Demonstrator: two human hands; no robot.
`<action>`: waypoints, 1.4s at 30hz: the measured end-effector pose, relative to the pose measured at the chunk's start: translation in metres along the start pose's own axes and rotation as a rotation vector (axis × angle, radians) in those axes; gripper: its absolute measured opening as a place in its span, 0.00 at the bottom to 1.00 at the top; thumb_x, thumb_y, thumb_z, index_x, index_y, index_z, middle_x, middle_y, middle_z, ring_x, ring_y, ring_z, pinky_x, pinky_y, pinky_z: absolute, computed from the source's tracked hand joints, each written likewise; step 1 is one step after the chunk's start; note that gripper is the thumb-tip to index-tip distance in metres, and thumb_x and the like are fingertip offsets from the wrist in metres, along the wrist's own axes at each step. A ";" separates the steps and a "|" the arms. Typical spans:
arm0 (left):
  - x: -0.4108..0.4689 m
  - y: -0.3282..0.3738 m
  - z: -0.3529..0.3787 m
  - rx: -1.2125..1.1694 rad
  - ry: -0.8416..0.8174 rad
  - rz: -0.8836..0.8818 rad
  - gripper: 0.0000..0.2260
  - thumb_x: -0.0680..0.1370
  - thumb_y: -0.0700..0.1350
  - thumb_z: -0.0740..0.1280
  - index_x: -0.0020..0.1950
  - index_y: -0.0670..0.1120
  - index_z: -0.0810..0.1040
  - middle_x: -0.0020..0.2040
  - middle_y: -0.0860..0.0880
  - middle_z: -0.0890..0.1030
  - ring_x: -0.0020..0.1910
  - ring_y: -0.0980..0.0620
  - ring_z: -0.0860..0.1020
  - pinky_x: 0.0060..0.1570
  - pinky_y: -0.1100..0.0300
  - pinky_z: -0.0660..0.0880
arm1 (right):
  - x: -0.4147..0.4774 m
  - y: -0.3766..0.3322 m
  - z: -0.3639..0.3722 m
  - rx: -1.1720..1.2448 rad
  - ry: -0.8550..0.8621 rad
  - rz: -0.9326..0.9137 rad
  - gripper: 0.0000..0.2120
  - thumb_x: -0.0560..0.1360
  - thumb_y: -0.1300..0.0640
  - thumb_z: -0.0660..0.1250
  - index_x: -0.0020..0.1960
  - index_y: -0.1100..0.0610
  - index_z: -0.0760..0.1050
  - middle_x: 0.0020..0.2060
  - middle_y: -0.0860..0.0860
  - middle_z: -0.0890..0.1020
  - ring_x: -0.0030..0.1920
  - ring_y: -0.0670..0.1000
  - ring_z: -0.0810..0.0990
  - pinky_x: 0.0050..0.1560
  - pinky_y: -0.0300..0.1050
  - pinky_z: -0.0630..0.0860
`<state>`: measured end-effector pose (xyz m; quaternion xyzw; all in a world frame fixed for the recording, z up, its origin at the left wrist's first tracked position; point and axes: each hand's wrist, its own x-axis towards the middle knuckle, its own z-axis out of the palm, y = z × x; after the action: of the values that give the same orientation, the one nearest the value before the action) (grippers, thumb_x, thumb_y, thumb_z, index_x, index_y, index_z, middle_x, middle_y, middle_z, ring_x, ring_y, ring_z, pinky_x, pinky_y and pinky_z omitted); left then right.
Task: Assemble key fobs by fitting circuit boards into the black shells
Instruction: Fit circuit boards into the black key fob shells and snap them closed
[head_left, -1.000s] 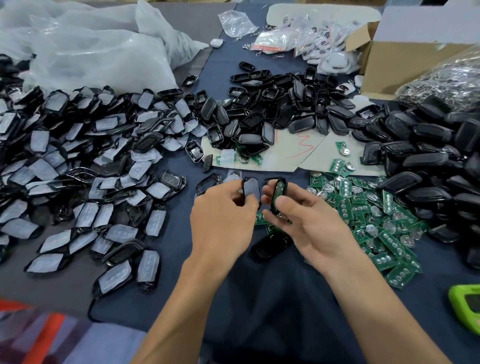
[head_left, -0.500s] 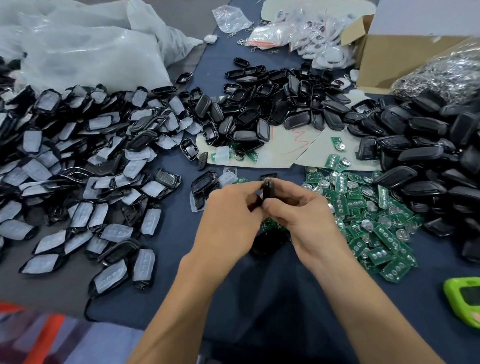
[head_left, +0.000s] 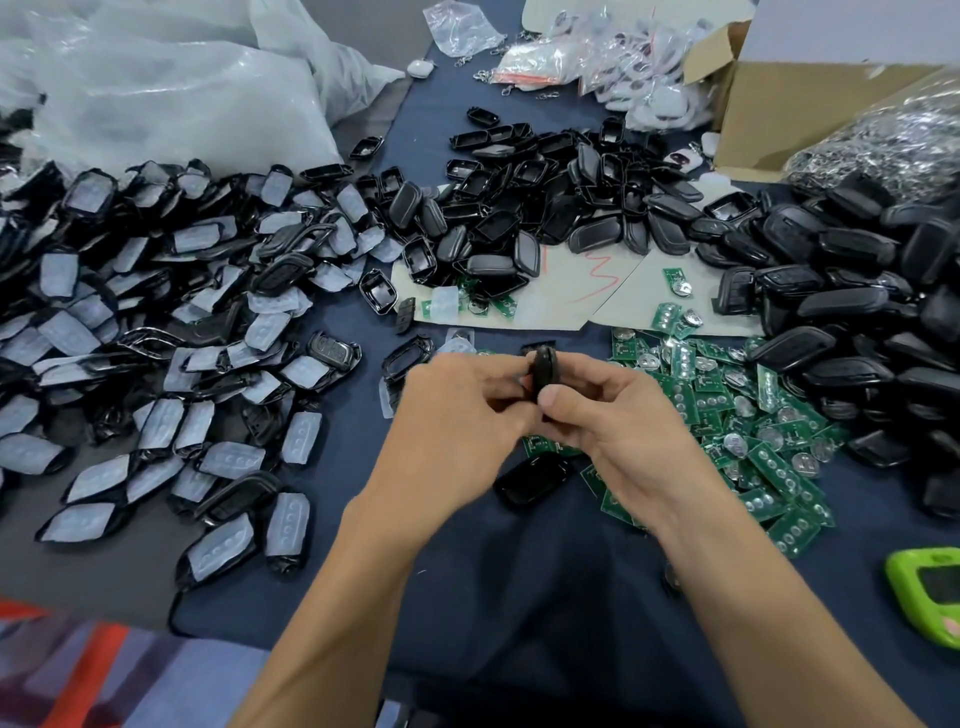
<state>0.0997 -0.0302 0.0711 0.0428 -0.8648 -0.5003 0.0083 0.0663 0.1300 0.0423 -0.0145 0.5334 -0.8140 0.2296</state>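
Heaps of black shells (head_left: 597, 192) are ringing the dark cloth, green circuit boards (head_left: 753, 415) lying to my right. I'm pinching one key fob (head_left: 544, 370) edge-up between my left hand (head_left: 457, 415) and right hand (head_left: 623, 421), probably pressing its halves closed; next I'm needing even squeezing. No readable writing, only a red scribble (head_left: 597, 275).

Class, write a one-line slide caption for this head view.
Both hands press a black fob shell together beside green circuit boards.

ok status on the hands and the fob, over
Left hand and right hand both pinched on one black fob, held on edge above the cloth. Board not visible. Nothing in the way.
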 end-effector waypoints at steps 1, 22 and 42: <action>0.003 -0.001 -0.003 -0.055 0.051 -0.023 0.16 0.73 0.39 0.74 0.50 0.61 0.87 0.41 0.64 0.86 0.44 0.67 0.84 0.47 0.73 0.77 | 0.000 -0.001 -0.004 0.029 0.002 0.043 0.13 0.70 0.64 0.73 0.54 0.58 0.86 0.51 0.59 0.87 0.52 0.56 0.86 0.50 0.46 0.84; 0.020 -0.009 0.003 -0.435 0.045 -0.037 0.15 0.76 0.34 0.74 0.51 0.54 0.88 0.44 0.52 0.89 0.44 0.56 0.84 0.54 0.57 0.80 | -0.013 0.001 0.004 0.177 0.127 0.172 0.14 0.73 0.54 0.70 0.53 0.62 0.77 0.43 0.61 0.86 0.37 0.56 0.87 0.32 0.41 0.82; 0.017 -0.019 0.000 -0.667 -0.121 -0.144 0.16 0.80 0.34 0.69 0.53 0.54 0.89 0.47 0.45 0.88 0.44 0.48 0.86 0.45 0.60 0.82 | -0.014 -0.010 0.002 -0.482 0.311 -0.191 0.19 0.76 0.66 0.74 0.42 0.40 0.87 0.40 0.48 0.89 0.37 0.53 0.88 0.41 0.48 0.85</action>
<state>0.0844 -0.0411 0.0544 0.0689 -0.6472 -0.7565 -0.0647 0.0758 0.1375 0.0548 0.0060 0.7362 -0.6743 0.0578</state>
